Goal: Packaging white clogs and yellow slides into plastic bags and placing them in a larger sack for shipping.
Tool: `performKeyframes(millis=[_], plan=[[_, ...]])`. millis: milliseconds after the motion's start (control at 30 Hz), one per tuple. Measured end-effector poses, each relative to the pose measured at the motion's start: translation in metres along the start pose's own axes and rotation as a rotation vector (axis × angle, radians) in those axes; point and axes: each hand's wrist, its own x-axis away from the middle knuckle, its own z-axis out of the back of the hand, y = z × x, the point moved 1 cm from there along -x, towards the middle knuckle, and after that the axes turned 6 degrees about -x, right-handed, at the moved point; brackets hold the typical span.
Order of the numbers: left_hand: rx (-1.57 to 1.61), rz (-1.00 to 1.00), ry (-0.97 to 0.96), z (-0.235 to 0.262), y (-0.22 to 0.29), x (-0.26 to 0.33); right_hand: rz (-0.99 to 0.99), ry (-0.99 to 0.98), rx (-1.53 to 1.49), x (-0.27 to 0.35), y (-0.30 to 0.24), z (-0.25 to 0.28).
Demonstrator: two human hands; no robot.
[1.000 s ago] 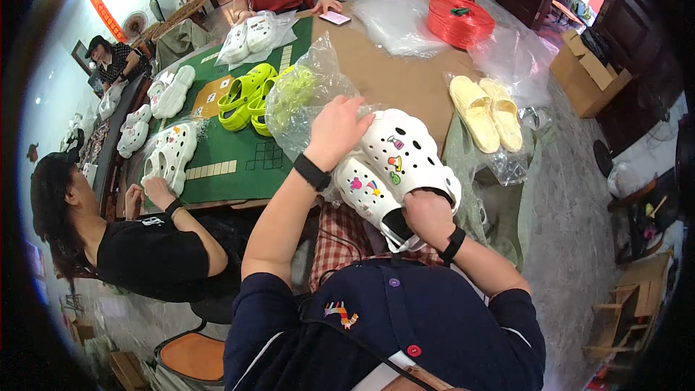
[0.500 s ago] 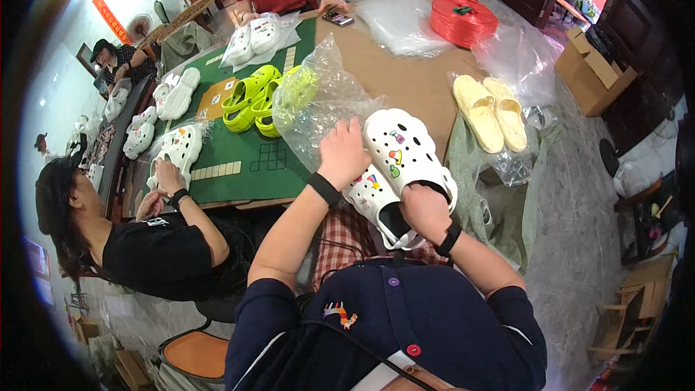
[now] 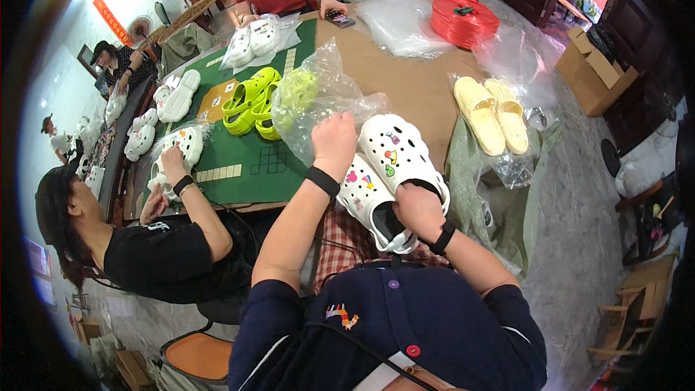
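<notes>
Handling two white clogs (image 3: 397, 150), one clear bag (image 3: 327, 85)

No words or numbers can be read with certainty. On the far left wall, a red paper strip (image 3: 111, 22) carries a column of small marks (blurred beyond reading). To the left, a co-worker's black T-shirt (image 3: 156, 255) bears white lettering (image 3: 157, 226), illegible at this angle. At the far side of the desk (image 3: 391, 76), a phone (image 3: 340, 20) has a screen too small to make out.
</notes>
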Motion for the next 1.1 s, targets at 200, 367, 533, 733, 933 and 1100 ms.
performKeyframes(millis=[200, 367, 533, 733, 933, 1100], plan=[[0.245, -0.321, 0.121, 0.021, 0.022, -0.002, 0.107, 0.003, 0.03, -0.014, -0.007, 0.004], [0.399, -0.495, 0.107, 0.041, 0.049, 0.028, 0.156, 0.086, -0.082, -0.027, -0.003, -0.001], [0.46, -0.477, 0.244, 0.053, 0.028, 0.056, -0.008, 0.056, -0.115, -0.034, 0.008, 0.015], [0.587, -0.147, 0.29, 0.038, -0.023, 0.065, -0.205, 0.062, -0.178, -0.036, 0.016, 0.04], [0.912, 0.046, 0.005, -0.033, -0.06, 0.04, -0.232, 0.118, -0.305, -0.044, 0.03, 0.033], [1.097, 0.277, -0.15, -0.053, -0.051, 0.03, -0.237, 0.139, -0.363, -0.057, 0.058, 0.012]])
